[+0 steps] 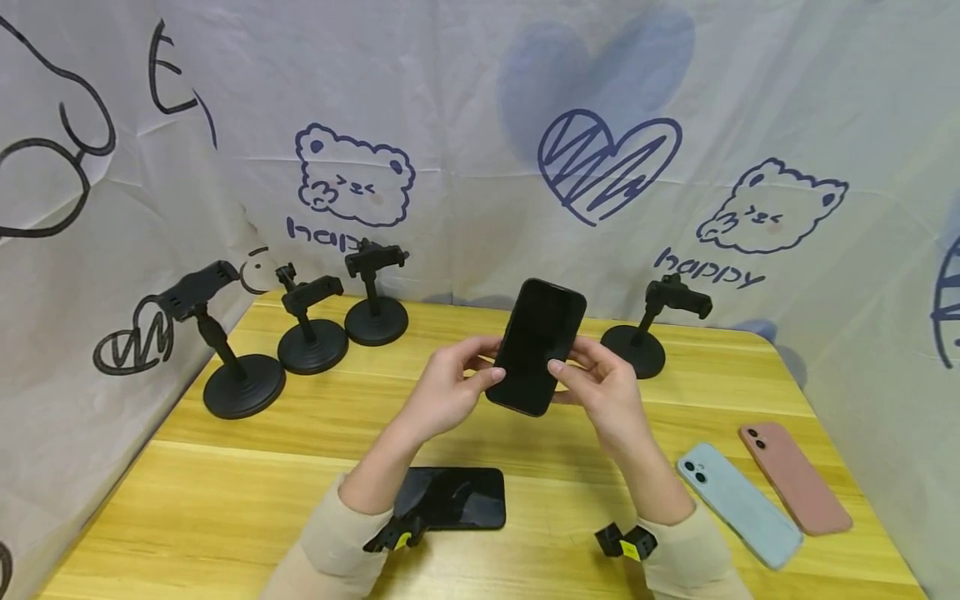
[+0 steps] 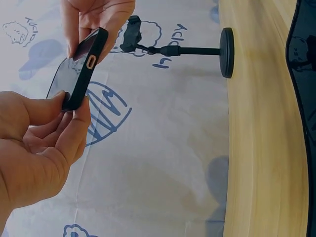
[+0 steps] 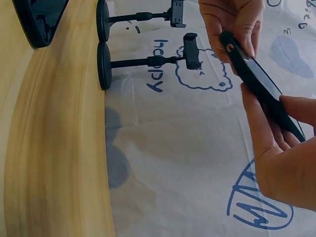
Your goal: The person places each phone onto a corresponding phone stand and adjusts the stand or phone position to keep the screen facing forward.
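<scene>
White cloth (image 1: 472,67) hung around the back and sides, doodled with blue hearts, bear faces and "happy". In front of it was the desk (image 1: 225,500), yellowish wood grain on top. Clock below is centred on the held phone (image 1: 538,346) as seen from the head view, 12 being away from the person.

Two cream sleeves came in, the left sleeve (image 1: 330,533) from between 7 and 8, the right sleeve (image 1: 690,546) from roughly 5. Black clamp stands with round bases next: the near-left stand (image 1: 217,340) and the middle stand (image 1: 303,327) around 9, the back stand (image 1: 371,292) between 9 and 10, and the right stand (image 1: 642,327) at 3.

Both hands were on that held phone, up off the desk, dark screen facing the person, top end tipped toward 1. The left grip (image 1: 453,383), at 8, pinched its side; the right grip (image 1: 603,387), at 4, pinched the other, thumbs in front and fingers behind.

Other phones lay flat: the face-up black phone (image 1: 472,496) at 7, partly covered by the left arm, plus the pale blue phone (image 1: 738,504) and pink phone (image 1: 798,479) side by side, backs up, around 4.
</scene>
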`<state>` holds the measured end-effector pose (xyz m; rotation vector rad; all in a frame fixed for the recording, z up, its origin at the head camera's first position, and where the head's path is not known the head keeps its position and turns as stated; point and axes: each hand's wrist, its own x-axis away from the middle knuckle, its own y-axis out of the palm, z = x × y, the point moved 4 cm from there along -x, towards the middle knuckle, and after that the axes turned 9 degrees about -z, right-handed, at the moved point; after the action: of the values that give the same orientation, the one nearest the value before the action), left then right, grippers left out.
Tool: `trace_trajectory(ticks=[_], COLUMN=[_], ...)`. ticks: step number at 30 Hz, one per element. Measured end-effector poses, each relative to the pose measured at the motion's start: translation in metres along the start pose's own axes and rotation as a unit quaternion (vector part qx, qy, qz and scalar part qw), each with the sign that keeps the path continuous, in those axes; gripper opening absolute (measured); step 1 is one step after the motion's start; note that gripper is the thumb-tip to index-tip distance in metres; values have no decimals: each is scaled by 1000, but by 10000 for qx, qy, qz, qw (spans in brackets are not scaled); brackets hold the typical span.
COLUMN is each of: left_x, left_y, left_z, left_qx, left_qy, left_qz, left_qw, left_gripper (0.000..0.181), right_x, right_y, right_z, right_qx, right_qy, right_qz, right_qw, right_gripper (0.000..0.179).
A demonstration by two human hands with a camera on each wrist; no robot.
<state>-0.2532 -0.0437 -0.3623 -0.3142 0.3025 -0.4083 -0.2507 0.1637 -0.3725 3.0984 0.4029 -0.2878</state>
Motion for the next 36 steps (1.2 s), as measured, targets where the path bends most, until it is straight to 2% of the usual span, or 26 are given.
trace_trajectory(ticks=[4,11,21,31,33,36], left_x=[1,-5,-25,-54,-62,-74], left_y=[2,3,8,27,32,40], left_z=[0,6,18,31,32,31], left_qx=[-129,-53,170,769,840,900], left_qy=[-72,-100,213,879,912,788], left_qz=[-54,-22,11,156,128,28], left_qw=[9999,9999,9996,9930,9922,9928], left_gripper=[38,37,35,36,36,38], right_x=[2,1,-5,-7,-8,-8], right_y=[-1,-3,-17,-55,-64,-77], right_z=[2,-7,-25,-51,-58,-67], right_qx=[53,64,13,-45,11,-20], right_qy=[32,-430,-829,-1325,-1427,-1580], right_qz=[-47,89,448,908,1022,1181], right_qw=[10000,9990,9956,9870,9845,9804], right_gripper=[41,37,34,24,25,26])
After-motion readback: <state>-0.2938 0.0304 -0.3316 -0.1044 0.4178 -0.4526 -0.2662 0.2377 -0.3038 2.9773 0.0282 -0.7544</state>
